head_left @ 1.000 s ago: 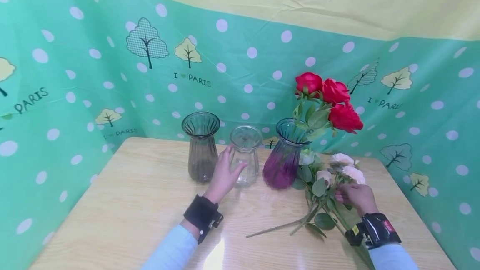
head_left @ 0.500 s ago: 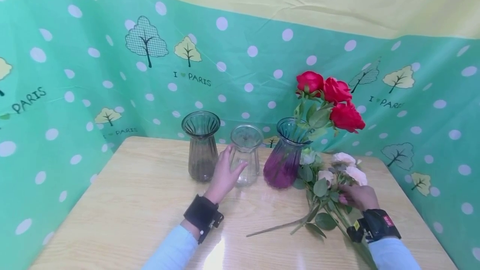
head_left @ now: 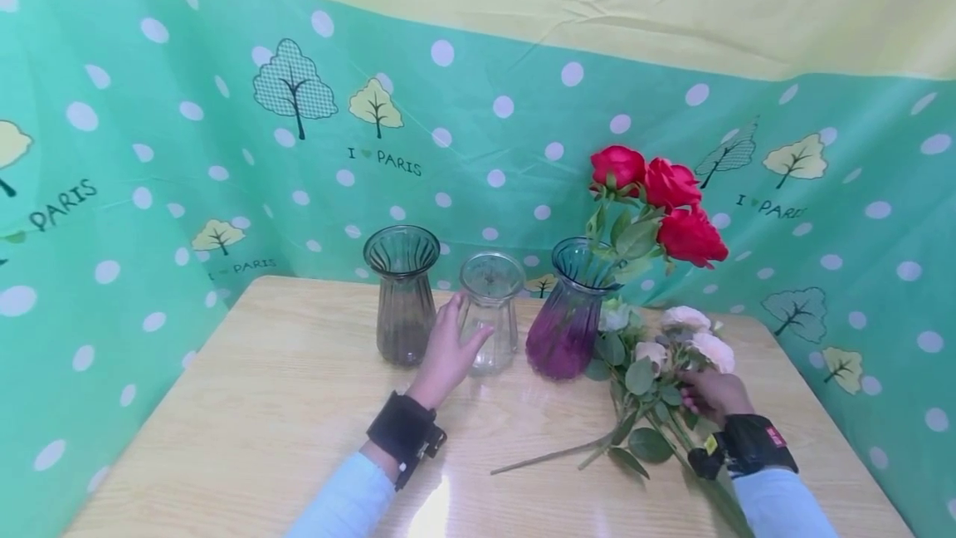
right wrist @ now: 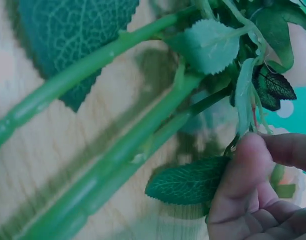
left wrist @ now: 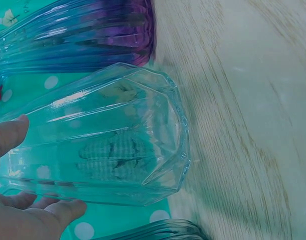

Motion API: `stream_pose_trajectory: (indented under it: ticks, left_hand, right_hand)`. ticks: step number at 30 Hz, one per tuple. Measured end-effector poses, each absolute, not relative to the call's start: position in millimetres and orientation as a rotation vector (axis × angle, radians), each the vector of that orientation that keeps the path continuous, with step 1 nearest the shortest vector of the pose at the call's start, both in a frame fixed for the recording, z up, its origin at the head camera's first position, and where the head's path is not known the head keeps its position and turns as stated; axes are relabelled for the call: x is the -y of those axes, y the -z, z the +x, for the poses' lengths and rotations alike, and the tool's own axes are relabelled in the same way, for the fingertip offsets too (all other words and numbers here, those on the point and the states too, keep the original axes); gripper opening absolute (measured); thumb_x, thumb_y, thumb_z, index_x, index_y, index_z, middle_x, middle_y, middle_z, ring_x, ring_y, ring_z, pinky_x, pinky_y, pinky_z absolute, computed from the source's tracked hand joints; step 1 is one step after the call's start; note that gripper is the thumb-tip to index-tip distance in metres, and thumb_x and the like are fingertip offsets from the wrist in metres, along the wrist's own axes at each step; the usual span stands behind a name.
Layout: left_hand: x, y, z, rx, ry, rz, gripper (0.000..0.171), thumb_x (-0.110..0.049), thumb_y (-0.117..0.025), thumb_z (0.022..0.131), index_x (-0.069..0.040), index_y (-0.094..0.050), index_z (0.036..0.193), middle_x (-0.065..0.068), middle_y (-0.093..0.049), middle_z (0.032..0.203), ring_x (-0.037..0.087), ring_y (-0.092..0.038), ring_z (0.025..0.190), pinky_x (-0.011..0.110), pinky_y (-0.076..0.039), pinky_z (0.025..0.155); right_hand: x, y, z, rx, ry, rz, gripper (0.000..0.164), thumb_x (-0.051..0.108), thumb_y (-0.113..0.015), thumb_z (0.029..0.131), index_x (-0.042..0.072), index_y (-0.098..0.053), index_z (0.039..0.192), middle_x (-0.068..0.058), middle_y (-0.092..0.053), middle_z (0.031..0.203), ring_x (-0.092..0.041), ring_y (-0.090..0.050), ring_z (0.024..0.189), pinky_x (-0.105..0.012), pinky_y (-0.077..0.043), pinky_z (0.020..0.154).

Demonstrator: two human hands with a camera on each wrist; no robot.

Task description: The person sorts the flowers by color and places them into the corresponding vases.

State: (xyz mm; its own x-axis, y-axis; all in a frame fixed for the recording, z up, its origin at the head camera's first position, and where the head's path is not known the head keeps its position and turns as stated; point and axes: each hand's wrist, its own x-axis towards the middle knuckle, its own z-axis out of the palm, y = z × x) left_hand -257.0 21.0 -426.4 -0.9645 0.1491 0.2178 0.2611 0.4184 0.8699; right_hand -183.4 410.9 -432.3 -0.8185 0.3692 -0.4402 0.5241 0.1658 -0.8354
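In the head view my left hand (head_left: 448,355) holds the clear glass vase (head_left: 493,337) at its left side. The left wrist view shows the thumb (left wrist: 9,136) on one side of the clear vase and the fingers (left wrist: 55,215) on the other. My right hand (head_left: 713,394) is at the pale pink artificial flowers (head_left: 683,320), which lie on the table. Seen from the right wrist, its thumb and forefinger pinch a thin green sprig (right wrist: 245,112) beside thick green stems (right wrist: 113,170). A serrated leaf (right wrist: 189,181) hangs below the pinching fingertips.
Left of the clear vase stands a grey glass vase (head_left: 403,314). To the right, a blue-purple vase (head_left: 563,339) holds red roses (head_left: 690,235). Loose stems (head_left: 553,457) and leaves lie on the wooden table (head_left: 261,405). A green dotted curtain (head_left: 463,164) hangs right behind the table.
The right hand has shifted slightly right and down among the pink flowers. The left hand stays at the clear vase.
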Motion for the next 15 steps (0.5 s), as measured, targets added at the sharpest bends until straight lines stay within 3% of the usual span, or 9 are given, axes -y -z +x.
stream_pose_trajectory:
  ticks: [5,8,12,15]
  left_hand:
    - [-22,427,-257,2.548,1.589,-0.39,0.079,-0.037,-0.063,0.086,-0.003,-0.024,0.146,0.021,-0.033,0.147,0.037,-0.036,0.134,0.053,-0.034,0.109]
    - [-22,427,-259,2.546,1.593,-0.388,0.079,-0.037,-0.063,0.086,-0.003,-0.024,0.146,0.021,-0.033,0.147,0.037,-0.036,0.134,0.053,-0.034,0.109]
    - [-21,427,-259,2.558,1.587,-0.382,0.08,-0.039,-0.063,0.086,-0.005,-0.023,0.147,0.02,-0.032,0.147,0.036,-0.036,0.134,0.053,-0.034,0.109]
    - [-21,427,-259,2.569,1.582,-0.377,0.081,-0.04,-0.063,0.086,-0.005,-0.023,0.147,0.02,-0.032,0.148,0.037,-0.036,0.134,0.054,-0.034,0.109]
  right_hand:
    - [-414,425,-179,-2.188,1.88,0.838,0.019,0.014,-0.048,0.094,-0.003,-0.055,0.092,0.001,-0.062,0.062,-0.008,-0.062,0.055,-0.021,-0.056,0.055]
    - [-415,417,-176,-2.294,1.827,0.845,0.016,0.019,-0.053,0.093,0.003,-0.056,0.089,0.005,-0.061,0.061,-0.005,-0.059,0.052,-0.021,-0.054,0.052]
    - [-415,406,-171,-2.561,1.561,0.986,0.026,0.031,-0.065,0.085,0.006,-0.058,0.082,0.009,-0.05,0.06,-0.006,-0.045,0.047,-0.023,-0.044,0.045]
    - [-415,403,-169,-2.637,1.431,1.103,0.036,0.036,-0.069,0.081,0.001,-0.061,0.085,0.003,-0.047,0.069,-0.011,-0.041,0.051,-0.026,-0.041,0.045]
